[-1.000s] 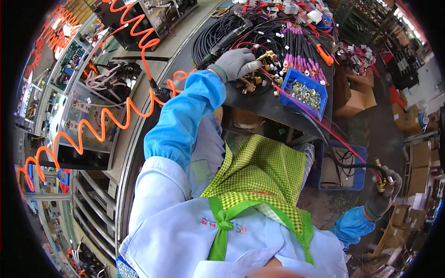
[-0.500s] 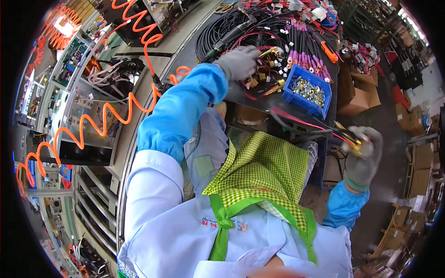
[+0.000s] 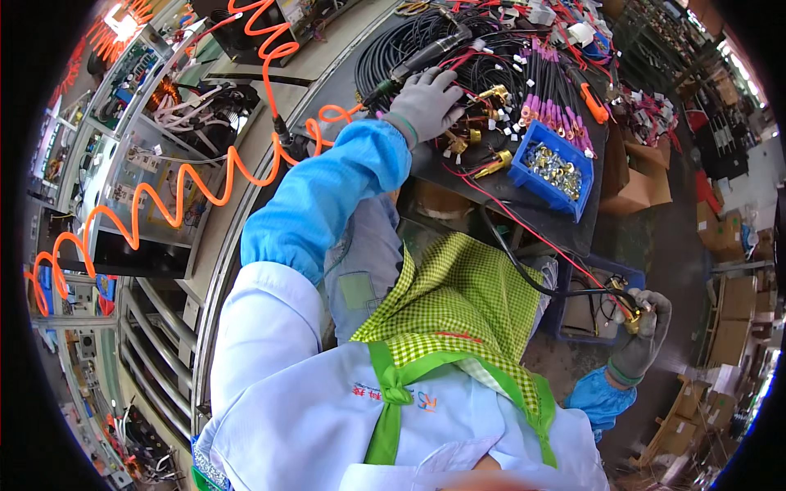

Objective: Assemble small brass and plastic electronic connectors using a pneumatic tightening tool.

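My right hand (image 3: 645,340), in a grey glove, is closed on a brass-coloured wire fitting (image 3: 630,315) out to the right, beyond the bench edge. A red wire (image 3: 565,255) and a thick black cable (image 3: 521,270) stretch from it back to the bench. My left hand (image 3: 426,105), gloved too, lies palm down with fingers somewhat apart on the bench, over black cables. Beside its fingertips are brass fittings (image 3: 494,162) with thin wires. A black cylindrical tool (image 3: 430,53) lies just beyond that hand.
On the bench stands a blue bin (image 3: 544,194) of small metal hardware. Purple-ended black cables (image 3: 557,90), an orange-handled tool (image 3: 594,102) and coiled black cable (image 3: 372,65) lie farther back. A coiled orange hose (image 3: 196,192) crosses the left side. A cardboard box (image 3: 643,184) sits at right.
My right hand has moved down toward me, drawing the red wire and black cable out longer. My left hand has shifted slightly right and lies flatter on the cables.
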A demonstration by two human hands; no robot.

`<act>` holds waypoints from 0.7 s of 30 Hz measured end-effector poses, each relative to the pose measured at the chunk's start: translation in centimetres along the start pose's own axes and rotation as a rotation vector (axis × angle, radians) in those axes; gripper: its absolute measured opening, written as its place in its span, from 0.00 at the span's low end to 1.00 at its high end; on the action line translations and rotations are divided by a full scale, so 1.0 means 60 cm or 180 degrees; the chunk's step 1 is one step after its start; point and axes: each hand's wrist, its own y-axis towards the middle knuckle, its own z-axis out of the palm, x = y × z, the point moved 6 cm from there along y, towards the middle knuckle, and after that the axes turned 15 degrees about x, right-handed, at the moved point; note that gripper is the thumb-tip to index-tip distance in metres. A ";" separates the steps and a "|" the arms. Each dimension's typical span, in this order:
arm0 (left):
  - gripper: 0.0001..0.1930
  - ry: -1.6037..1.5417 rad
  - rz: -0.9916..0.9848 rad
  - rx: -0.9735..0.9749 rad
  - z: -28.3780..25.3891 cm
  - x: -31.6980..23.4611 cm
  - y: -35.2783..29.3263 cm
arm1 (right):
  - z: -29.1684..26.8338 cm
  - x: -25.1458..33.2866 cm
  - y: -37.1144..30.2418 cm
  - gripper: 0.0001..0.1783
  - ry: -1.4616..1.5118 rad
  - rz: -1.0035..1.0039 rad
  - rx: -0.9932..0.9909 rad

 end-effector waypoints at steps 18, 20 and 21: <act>0.13 0.0153 0.0121 0.2387 0.066 -0.172 -0.004 | 0.064 -0.021 0.013 0.17 0.1182 -0.0300 0.0219; 0.13 -0.0105 0.0126 0.2521 0.081 -0.155 -0.002 | 0.069 -0.016 0.004 0.17 0.1201 -0.0317 0.0184; 0.14 -0.0377 0.0136 0.2654 0.078 -0.150 0.000 | 0.066 -0.012 -0.004 0.17 0.1192 -0.0348 0.0194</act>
